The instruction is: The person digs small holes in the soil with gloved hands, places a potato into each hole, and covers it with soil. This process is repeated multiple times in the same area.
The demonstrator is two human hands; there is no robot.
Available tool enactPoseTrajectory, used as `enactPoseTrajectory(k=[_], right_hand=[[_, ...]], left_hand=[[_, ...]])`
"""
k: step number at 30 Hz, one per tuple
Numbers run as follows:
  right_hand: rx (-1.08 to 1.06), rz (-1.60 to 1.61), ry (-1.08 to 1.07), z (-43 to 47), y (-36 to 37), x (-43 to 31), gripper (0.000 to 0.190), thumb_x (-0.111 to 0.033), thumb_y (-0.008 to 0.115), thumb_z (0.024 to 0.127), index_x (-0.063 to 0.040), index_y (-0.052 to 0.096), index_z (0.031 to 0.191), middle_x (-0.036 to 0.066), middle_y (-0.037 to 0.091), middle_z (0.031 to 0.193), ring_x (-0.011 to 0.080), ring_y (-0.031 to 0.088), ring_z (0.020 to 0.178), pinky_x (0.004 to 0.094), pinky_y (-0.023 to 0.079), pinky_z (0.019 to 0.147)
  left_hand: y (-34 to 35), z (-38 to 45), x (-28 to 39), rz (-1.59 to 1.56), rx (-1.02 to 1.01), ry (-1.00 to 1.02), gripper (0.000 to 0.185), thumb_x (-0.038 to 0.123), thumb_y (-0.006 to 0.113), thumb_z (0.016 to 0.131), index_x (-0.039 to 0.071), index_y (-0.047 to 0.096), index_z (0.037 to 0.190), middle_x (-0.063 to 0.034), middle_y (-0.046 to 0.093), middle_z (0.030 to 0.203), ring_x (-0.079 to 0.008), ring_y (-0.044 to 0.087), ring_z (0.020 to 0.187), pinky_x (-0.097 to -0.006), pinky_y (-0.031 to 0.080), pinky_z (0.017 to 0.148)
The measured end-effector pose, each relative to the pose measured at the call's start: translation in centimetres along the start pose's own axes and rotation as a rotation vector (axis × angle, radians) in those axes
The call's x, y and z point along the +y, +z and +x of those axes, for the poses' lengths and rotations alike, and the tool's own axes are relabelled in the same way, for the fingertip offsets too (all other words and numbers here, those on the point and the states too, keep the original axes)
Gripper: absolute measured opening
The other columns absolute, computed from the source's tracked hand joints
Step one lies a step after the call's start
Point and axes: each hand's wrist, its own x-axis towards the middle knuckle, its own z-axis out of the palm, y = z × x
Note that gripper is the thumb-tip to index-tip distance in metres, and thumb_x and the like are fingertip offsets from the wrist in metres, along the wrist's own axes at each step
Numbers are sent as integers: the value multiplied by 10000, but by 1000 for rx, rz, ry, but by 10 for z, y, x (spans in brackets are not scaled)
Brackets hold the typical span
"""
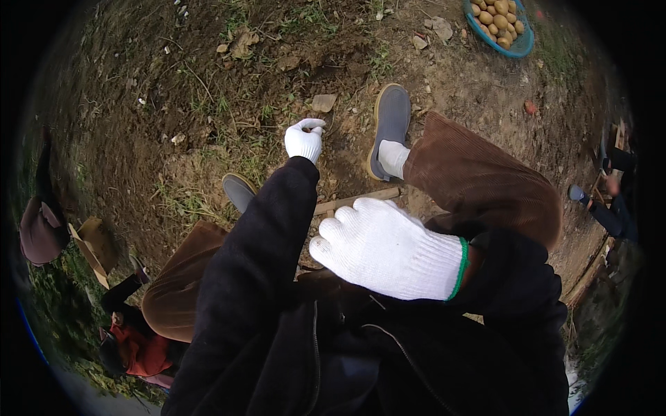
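Note:
My left hand (305, 141), in a white knit glove, reaches down over the dirt between my feet. Its thumb and forefinger curl towards each other; a small brown patch shows between them, and I cannot tell whether it is soil or a held thing. Just beyond the fingers lies a flat stone-like piece (323, 102). Nearer to me, my right hand (385, 249) is raised before my lap, its white glove edged in green at the cuff. The back of this hand faces up with the fingers curled under, so the palm is hidden. Below it a wooden strip (359, 200) lies on the ground.
A blue plastic basket (529, 44) of potatoes (499, 22) stands at the far right. My grey shoes (391, 117) flank the left hand. Leftward are a cardboard box (96, 244) and a person in red (140, 348). Another person's leg (603, 216) shows at the right.

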Motion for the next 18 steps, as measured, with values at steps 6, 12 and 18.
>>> enactPoseTrajectory(k=[6,12,18], right_hand=[[-46,13,-3,2,0,3,242,-208,776,930,-64,707,1112,60,686,929,198,706,860,339,561,709],[50,-2,27,8,6,2,219,-204,760,933,-69,701,1095,54,683,925,198,711,868,348,573,726],[35,-9,24,9,8,0,196,-206,750,933,-75,683,1062,50,676,924,202,712,871,360,585,739]], left_hand=[[8,-10,-24,-67,45,118,157,1,765,948,61,881,1036,-32,771,864,-136,625,796,-318,539,785],[-1,-9,-18,9,0,163,197,-47,735,959,55,877,1049,-67,841,1018,-163,742,942,-319,571,904],[-17,-2,-5,265,-31,302,179,20,766,981,120,884,1071,-101,831,1080,-247,762,932,-379,593,870]])
